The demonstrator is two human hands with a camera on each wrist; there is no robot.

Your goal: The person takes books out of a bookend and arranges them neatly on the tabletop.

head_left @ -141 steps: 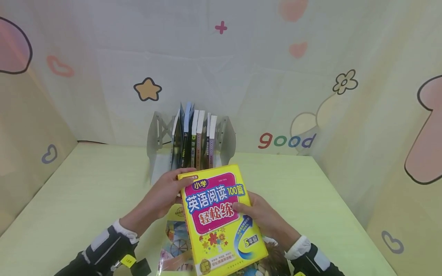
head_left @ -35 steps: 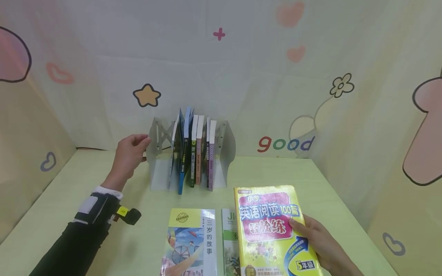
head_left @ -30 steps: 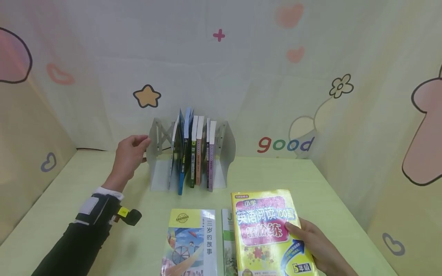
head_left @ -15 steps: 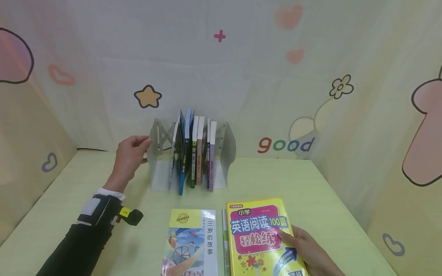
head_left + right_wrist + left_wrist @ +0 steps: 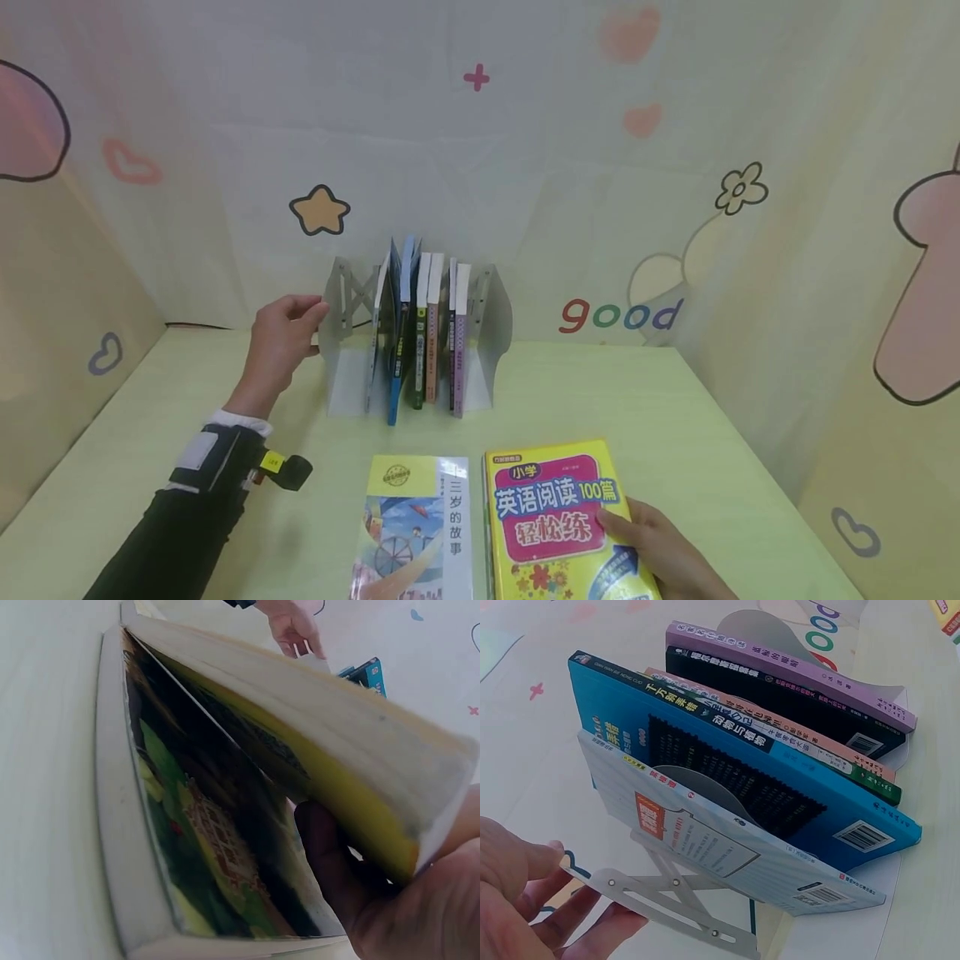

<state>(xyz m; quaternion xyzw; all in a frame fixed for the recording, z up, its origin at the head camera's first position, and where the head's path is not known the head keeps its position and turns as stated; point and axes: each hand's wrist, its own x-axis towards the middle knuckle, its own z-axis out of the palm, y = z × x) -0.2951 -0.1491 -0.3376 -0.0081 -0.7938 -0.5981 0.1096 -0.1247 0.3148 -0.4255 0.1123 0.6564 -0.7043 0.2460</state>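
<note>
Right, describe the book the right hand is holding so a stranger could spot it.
On the green table, in front of the metal book rack, two books show near the front edge. It is the yellow book under the right hand, with a pink title panel, unlike the white-spined book beside it.

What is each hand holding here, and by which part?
The right hand grips the yellow book at its right edge; the left hand holds the metal book stand by its left end plate.

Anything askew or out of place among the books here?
In the metal book rack, the two leftmost books lean, splayed apart at the top, while the others stand upright. The yellow book overlaps another book beneath it.
</note>
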